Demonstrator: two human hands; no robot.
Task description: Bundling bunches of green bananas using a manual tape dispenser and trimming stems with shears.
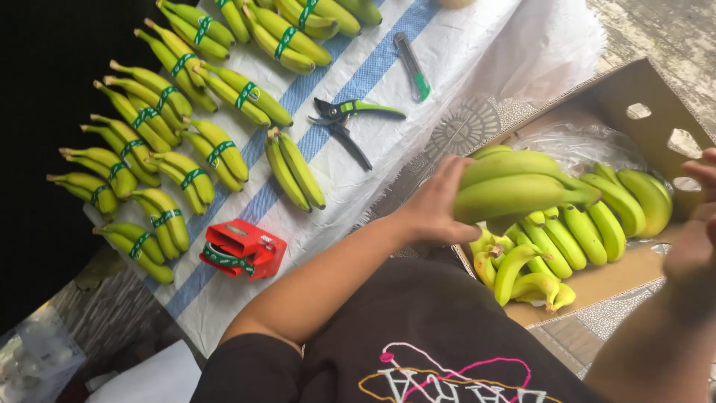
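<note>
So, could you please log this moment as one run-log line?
left hand: grips banana bunch | right hand: by cardboard box, empty | shears, tape dispenser: idle on cloth

Left hand (436, 205) grips banana bunch (518, 190) over cardboard box (619, 97); right hand (697, 239) seemingly empty.

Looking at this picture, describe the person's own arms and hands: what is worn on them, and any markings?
Both arms are bare from hand to upper arm. The left hand and right hand wear no gloves; no rings or watch show. A short black sleeve covers the left upper arm.
</note>
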